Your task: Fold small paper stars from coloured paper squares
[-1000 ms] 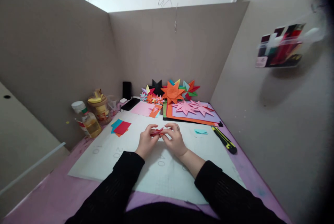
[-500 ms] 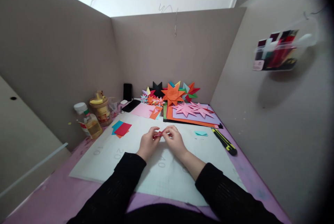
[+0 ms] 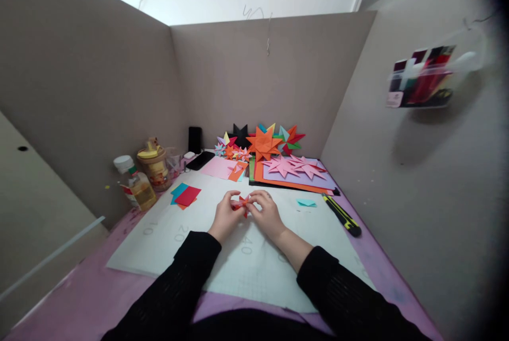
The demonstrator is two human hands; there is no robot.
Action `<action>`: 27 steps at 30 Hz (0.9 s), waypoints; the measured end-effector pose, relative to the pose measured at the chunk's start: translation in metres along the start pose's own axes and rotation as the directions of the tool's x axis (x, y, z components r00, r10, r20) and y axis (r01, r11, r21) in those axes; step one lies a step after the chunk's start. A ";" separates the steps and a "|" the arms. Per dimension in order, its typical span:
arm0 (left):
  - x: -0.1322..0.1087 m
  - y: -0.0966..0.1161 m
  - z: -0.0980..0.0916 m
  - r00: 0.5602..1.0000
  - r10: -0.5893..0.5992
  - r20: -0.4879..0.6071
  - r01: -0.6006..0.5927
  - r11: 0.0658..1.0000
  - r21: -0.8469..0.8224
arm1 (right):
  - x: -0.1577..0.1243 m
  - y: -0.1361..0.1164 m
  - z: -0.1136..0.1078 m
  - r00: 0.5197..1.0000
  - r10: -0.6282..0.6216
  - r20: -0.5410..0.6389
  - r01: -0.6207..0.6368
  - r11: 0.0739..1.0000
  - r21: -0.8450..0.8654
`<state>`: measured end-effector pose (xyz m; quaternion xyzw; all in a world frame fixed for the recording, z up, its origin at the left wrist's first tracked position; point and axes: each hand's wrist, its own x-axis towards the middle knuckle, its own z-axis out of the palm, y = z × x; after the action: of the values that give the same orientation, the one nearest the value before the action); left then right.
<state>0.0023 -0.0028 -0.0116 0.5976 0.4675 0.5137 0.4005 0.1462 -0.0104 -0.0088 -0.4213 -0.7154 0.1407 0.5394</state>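
My left hand (image 3: 225, 217) and my right hand (image 3: 268, 213) meet over the white cutting mat (image 3: 167, 235), both pinching a small red and orange folded paper piece (image 3: 243, 203) between their fingertips. The piece is held just above the mat. A stack of red, blue and orange paper squares (image 3: 185, 195) lies to the left of my hands. A small light blue folded paper (image 3: 306, 202) lies to the right.
Several paper stars (image 3: 262, 142) and coloured sheets (image 3: 294, 174) fill the back of the desk. A yellow-black utility knife (image 3: 342, 214) lies at the right. Bottles (image 3: 135, 184) and a jar (image 3: 153, 166) stand at the left, near a black phone (image 3: 199, 159). Cardboard walls enclose the desk.
The paper piece has been turned between my fingers and now shows a small pointed shape. Both hands stay in the same place over the mat.
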 end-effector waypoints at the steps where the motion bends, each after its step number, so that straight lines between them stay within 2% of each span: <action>1: 0.000 0.000 0.000 1.000 -0.006 0.002 0.006 1.000 -0.008 | 0.000 0.000 0.000 1.000 -0.020 0.000 0.020 1.000 -0.016; 5: 0.000 -0.002 0.000 1.000 -0.011 0.016 0.012 0.999 -0.032 | 0.001 -0.004 -0.001 0.998 -0.064 -0.003 0.064 0.996 -0.066; 11: 0.000 -0.007 0.000 0.999 0.034 0.009 -0.034 0.999 0.027 | 0.001 -0.004 -0.001 0.996 -0.085 0.001 0.084 0.988 -0.131; 19: -0.001 -0.002 -0.001 1.000 0.026 0.007 -0.026 0.999 0.021 | 0.000 -0.003 0.000 0.992 -0.122 0.029 0.124 0.982 -0.142; 27: -0.005 0.002 -0.001 0.994 0.109 0.032 -0.113 0.975 0.191 | 0.000 -0.008 -0.001 0.991 -0.111 0.070 0.124 0.971 -0.206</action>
<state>0.0011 -0.0077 -0.0105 0.6642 0.4767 0.4812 0.3164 0.1435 -0.0157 -0.0026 -0.4286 -0.7653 0.0443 0.4781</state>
